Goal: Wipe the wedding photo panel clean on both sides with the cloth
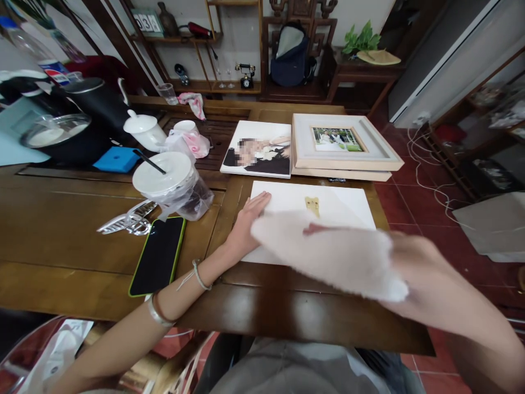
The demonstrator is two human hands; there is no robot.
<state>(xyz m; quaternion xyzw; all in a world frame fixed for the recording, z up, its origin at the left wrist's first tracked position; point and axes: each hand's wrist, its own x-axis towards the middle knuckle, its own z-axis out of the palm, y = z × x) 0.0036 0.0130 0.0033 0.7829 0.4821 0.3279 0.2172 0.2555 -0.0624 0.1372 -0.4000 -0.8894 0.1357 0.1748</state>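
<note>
My left hand (246,221) lies with its fingers stretched out on the left edge of a white board (279,192). In my right hand (412,257) is a pale, fuzzy-edged cloth (332,251), blurred by motion. The cloth spreads over the board's front part and hides much of it, and the fingers of my right hand are mostly covered by it. A small yellowish figure (312,206) shows on the board's surface, just beyond the cloth.
Behind the board lie a photo panel (259,161) and stacked pale frames (348,164). To the left are a bagged drink cup (164,178), a phone (159,256), metal scissors-like tools (129,221), a blue block (117,159) and a white teapot (144,130). The wooden table (303,306) ends at the right.
</note>
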